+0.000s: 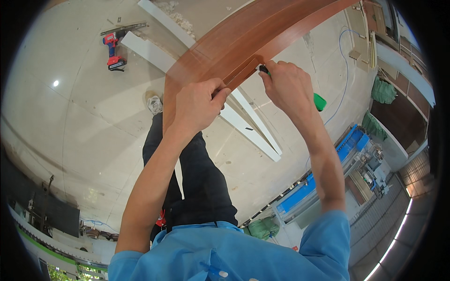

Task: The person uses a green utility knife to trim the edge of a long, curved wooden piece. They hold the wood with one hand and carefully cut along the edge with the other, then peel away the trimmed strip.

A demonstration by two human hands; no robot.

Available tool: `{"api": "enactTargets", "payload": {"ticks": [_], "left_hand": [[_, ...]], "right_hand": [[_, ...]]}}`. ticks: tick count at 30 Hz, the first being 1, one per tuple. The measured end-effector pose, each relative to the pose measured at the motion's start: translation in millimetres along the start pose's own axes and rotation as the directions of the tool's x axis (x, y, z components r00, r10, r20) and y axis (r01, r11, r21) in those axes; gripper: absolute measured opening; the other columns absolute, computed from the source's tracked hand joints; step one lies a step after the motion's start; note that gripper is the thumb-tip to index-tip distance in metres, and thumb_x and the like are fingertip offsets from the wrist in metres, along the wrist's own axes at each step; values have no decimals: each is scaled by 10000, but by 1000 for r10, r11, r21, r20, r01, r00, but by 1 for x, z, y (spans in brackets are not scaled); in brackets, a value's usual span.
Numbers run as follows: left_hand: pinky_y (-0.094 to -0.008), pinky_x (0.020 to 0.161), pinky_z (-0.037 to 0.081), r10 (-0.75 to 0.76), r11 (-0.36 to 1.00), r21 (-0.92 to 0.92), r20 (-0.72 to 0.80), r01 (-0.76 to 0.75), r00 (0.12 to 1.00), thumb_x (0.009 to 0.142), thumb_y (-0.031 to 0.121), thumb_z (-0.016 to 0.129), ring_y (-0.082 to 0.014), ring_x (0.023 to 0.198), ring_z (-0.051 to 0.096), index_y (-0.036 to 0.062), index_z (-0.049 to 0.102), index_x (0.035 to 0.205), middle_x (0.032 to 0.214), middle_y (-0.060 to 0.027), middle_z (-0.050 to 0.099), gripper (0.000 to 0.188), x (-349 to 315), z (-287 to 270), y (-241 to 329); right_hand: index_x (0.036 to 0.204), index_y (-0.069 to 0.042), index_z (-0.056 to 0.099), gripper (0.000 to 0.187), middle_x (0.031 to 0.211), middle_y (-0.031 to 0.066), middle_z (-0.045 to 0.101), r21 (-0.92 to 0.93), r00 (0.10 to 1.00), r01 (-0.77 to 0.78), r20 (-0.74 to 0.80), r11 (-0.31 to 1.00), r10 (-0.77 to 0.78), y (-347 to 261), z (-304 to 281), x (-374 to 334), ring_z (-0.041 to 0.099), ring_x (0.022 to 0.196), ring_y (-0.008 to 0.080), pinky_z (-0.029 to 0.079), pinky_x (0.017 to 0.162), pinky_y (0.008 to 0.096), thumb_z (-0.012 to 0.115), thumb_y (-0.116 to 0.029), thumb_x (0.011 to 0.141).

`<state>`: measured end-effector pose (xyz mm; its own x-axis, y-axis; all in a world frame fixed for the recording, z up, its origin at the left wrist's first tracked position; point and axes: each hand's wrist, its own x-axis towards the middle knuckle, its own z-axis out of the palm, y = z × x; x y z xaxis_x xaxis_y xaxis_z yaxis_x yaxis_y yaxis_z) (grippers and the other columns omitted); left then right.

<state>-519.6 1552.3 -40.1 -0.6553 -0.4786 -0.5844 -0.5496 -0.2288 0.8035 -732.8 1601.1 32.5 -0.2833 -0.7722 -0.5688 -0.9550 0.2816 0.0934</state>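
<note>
A long brown wooden panel (206,54) with a glossy face slants from beside my legs toward the upper right. My left hand (199,103) is closed on its near edge, with thumb and fingers pinched together there. Between my hands a narrow brown edge strip (243,71) runs along the panel. My right hand (288,86) grips a green-and-black-handled tool (319,102), whose green end sticks out behind the palm. The tool's dark front part meets the panel edge; its tip is too small to make out.
White strips (251,133) lie on the floor beneath the panel, one passing near my legs. A red and blue cordless drill (112,49) lies at upper left. A blue hose (346,61) curves across the floor at right, near a blue machine (295,194).
</note>
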Motion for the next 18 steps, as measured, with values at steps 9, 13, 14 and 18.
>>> {"api": "enactTargets", "payload": {"ticks": [9, 13, 14, 18], "left_hand": [[-325, 650, 563, 17, 990, 138, -54, -9, 998, 1049, 253, 667, -183, 654, 755, 26, 760, 985, 723, -95, 758, 253, -8, 4, 9], [-411, 637, 545, 43, 996, 85, -118, -33, 992, 1018, 271, 685, -280, 649, 725, 61, 755, 934, 710, -105, 740, 237, -10, 8, 12], [-453, 630, 538, 28, 998, 64, -122, -20, 992, 1002, 272, 694, -325, 648, 709, 75, 754, 908, 703, -111, 732, 226, -11, 8, 12], [-345, 601, 527, 59, 990, 137, -108, -44, 992, 1048, 287, 667, -196, 597, 722, 61, 755, 961, 676, -73, 728, 257, -9, 6, 8]], "right_hand": [[1029, -61, 731, 212, 855, 127, 716, -4, 995, -10, 102, 1000, 10, 8, -30, -28, 714, 830, 338, 548, 733, 472, 693, -269, 1020], [1023, -79, 725, 216, 833, 113, 683, 31, 999, -47, -18, 998, 47, 16, -35, -33, 693, 809, 340, 531, 731, 475, 707, -294, 1018], [1029, -82, 731, 218, 827, 109, 677, 29, 999, 13, -39, 999, -12, 16, -34, -31, 691, 808, 337, 531, 729, 473, 710, -299, 1015], [1016, -87, 775, 213, 822, 107, 706, -44, 992, 121, -39, 992, -123, 14, -35, -10, 709, 806, 314, 547, 702, 455, 732, -294, 993]]}}
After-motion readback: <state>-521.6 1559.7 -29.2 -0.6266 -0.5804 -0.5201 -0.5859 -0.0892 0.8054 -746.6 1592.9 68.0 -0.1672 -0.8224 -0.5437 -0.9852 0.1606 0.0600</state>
